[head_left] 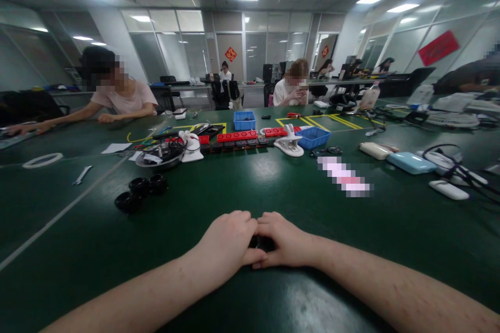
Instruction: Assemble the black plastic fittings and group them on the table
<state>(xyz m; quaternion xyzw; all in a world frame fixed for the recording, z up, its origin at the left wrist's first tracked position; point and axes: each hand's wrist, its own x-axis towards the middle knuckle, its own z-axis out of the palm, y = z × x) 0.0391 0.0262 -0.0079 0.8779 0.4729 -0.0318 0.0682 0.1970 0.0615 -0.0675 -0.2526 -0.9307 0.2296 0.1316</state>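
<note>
Close in front of me, my left hand (pixel 233 239) and my right hand (pixel 286 239) meet over the green table. Both are curled around a small black part (pixel 265 243), with thumbs and fingertips almost touching. Most of the part is covered by my fingers, so its full shape cannot be made out. To the left on the table sits a cluster of glossy black round pieces (pixel 139 186) with hollow-looking centres.
Across the table lie red power strips (pixel 238 136), a blue bin (pixel 244 120), a second blue bin (pixel 313 138), a white clip base (pixel 289 144) and a dish of cables (pixel 160 158). A wrench (pixel 82 175) rests at left, a light blue case (pixel 412 162) at right. Several people sit beyond.
</note>
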